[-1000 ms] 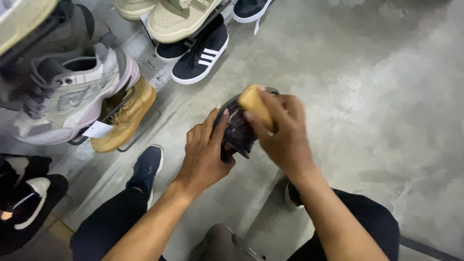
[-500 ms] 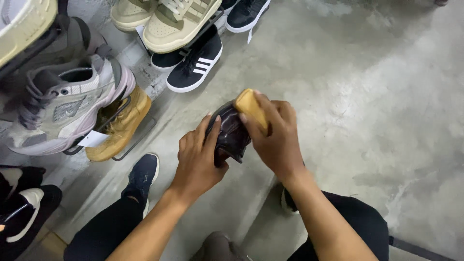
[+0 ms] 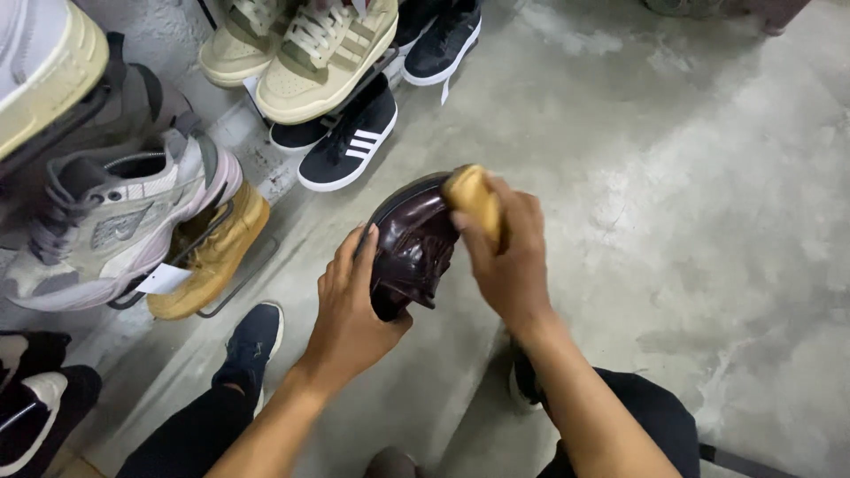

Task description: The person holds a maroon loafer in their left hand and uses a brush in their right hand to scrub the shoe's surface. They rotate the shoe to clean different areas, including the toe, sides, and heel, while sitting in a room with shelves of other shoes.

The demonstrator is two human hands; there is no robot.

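My left hand point(image 3: 350, 305) grips a glossy dark burgundy leather shoe point(image 3: 409, 248) from its left side and holds it above the concrete floor, toe pointing away from me. My right hand point(image 3: 509, 257) is closed around a tan wooden-backed brush point(image 3: 474, 202) that presses on the upper right of the shoe near the toe. The brush's bristles are hidden under it. My legs in dark trousers show at the bottom, with a dark sneaker point(image 3: 251, 341) on my left foot.
A wire shoe rack point(image 3: 221, 235) along the left holds a grey sneaker point(image 3: 115, 221), a tan boot point(image 3: 212, 252), beige sneakers point(image 3: 319, 53) and black sneakers with white stripes point(image 3: 350, 142). Bare grey concrete floor point(image 3: 691, 221) spreads to the right.
The brush has slid forward along the shoe toward the toe. The shoe and both hands sit a little lower and nearer in view as the camera shifted.
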